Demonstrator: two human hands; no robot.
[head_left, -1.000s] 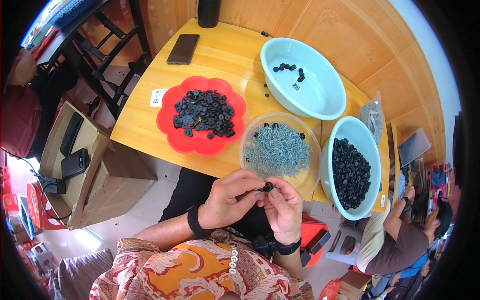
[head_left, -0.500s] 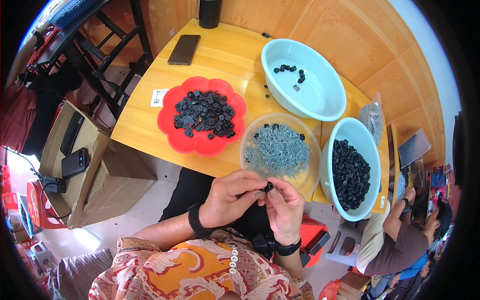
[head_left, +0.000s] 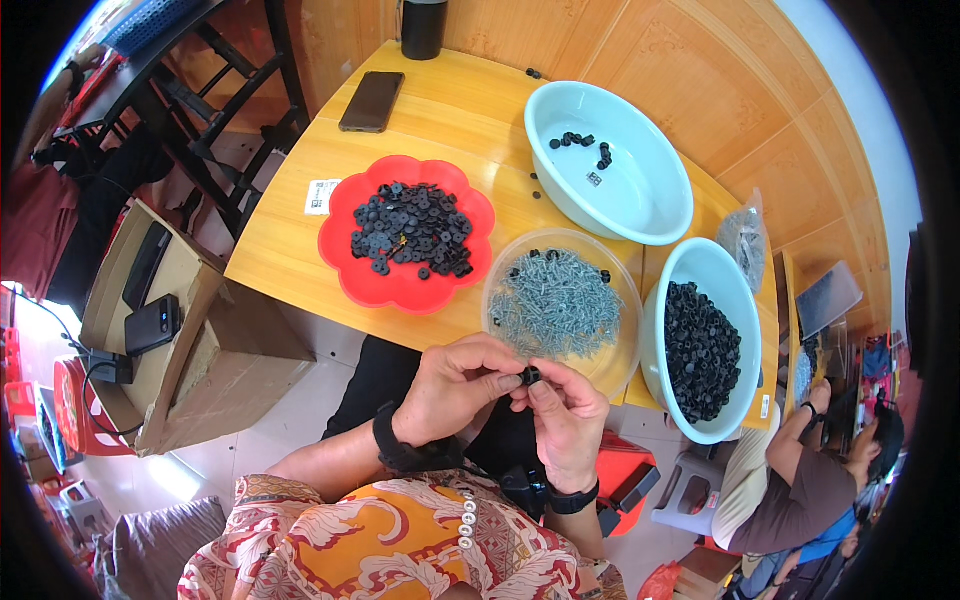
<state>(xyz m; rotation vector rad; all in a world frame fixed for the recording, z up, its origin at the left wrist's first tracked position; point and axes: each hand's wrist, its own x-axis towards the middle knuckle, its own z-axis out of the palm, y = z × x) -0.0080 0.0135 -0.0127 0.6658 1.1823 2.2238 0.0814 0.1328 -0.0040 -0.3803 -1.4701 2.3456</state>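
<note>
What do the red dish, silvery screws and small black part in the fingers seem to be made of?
Red dish: probably moulded plastic, smooth, from its even colour and scalloped rim.
Silvery screws: apparently metal, perhaps plated, given their bluish glint.
Small black part: dark, perhaps plastic or rubber; too small and covered to settle, finish included.

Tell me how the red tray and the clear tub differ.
The red tray is opaque with a scalloped, flower-like rim; the clear tub is see-through and round. The red tray holds flat black discs; the clear tub holds mostly silvery screws. The red tray stands left of the clear tub. Both rest on the yellow table, loaded with small parts.
</note>
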